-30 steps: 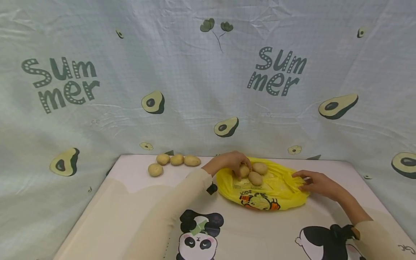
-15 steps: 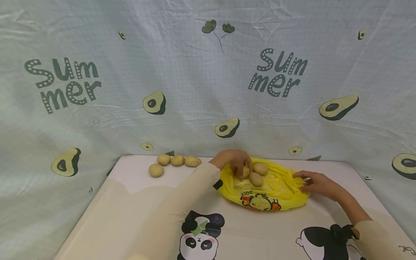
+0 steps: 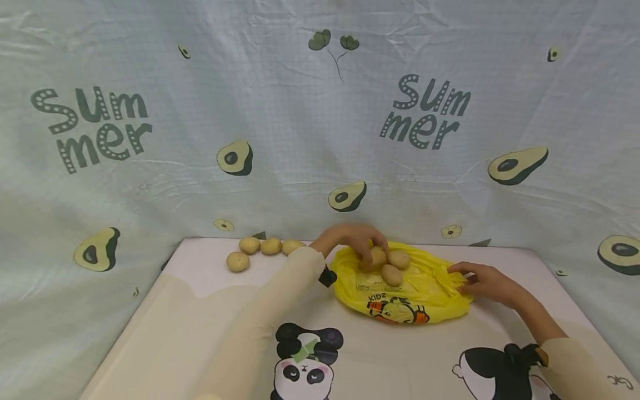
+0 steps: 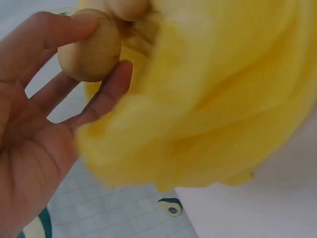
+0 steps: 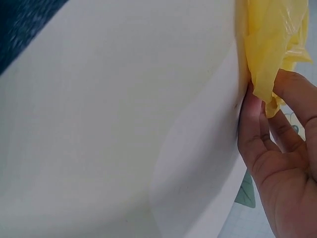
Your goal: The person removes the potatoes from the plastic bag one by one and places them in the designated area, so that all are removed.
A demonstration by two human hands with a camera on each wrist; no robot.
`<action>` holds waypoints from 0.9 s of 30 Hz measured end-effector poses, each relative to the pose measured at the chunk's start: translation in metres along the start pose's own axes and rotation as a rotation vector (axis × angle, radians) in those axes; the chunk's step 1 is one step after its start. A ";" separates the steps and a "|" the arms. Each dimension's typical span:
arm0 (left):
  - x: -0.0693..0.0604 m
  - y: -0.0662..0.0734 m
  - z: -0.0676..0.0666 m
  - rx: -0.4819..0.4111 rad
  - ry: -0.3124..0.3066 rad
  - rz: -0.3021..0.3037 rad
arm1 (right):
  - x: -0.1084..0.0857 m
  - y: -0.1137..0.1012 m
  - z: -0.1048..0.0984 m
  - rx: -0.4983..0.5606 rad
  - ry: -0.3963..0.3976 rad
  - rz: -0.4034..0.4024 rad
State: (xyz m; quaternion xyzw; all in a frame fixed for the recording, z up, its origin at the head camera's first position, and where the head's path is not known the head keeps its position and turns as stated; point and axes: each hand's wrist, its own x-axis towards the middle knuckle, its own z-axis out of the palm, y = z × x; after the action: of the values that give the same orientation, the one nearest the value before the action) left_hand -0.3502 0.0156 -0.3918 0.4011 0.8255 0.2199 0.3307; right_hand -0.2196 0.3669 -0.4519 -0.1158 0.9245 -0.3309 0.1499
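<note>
My left hand [image 3: 358, 241] pinches a potato [image 3: 377, 256] over the left part of a yellow plastic bag [image 3: 425, 297]. In the left wrist view, thumb and fingers of the left hand [image 4: 54, 104] are round that potato [image 4: 91, 49], beside the yellow bag [image 4: 208, 114]. Two other potatoes, one at the back [image 3: 399, 259] and one in front [image 3: 391, 275], lie on the bag close to it. My right hand [image 3: 492, 284] holds the bag's right end; in the right wrist view the right hand [image 5: 285, 153] has the yellow plastic [image 5: 270, 44] between thumb and fingers.
Several potatoes stand apart at the back left of the white table [image 3: 175, 333]: one in front [image 3: 237, 261], others in a row [image 3: 271, 246] behind it, the rightmost [image 3: 292, 246] partly behind my left arm. A patterned cloth [image 3: 280, 111] hangs behind the table.
The potato in my left hand has risen slightly from among the others, and the left hand has shifted a little up. My right hand stays at the bag's right end.
</note>
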 end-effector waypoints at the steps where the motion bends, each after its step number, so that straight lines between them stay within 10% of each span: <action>1: -0.005 0.001 -0.003 -0.049 0.002 0.020 | 0.000 -0.001 0.000 0.003 0.001 0.001; 12: -0.037 0.005 -0.005 -0.284 -0.028 0.280 | 0.001 0.001 0.000 -0.002 -0.001 0.025; 27: -0.059 -0.004 0.017 -0.421 0.065 0.343 | 0.000 0.000 0.003 -0.001 0.008 0.025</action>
State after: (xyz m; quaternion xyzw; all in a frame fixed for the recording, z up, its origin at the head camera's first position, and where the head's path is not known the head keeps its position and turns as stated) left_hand -0.3126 -0.0326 -0.3845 0.4502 0.6917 0.4523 0.3380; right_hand -0.2187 0.3656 -0.4541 -0.1029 0.9267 -0.3289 0.1501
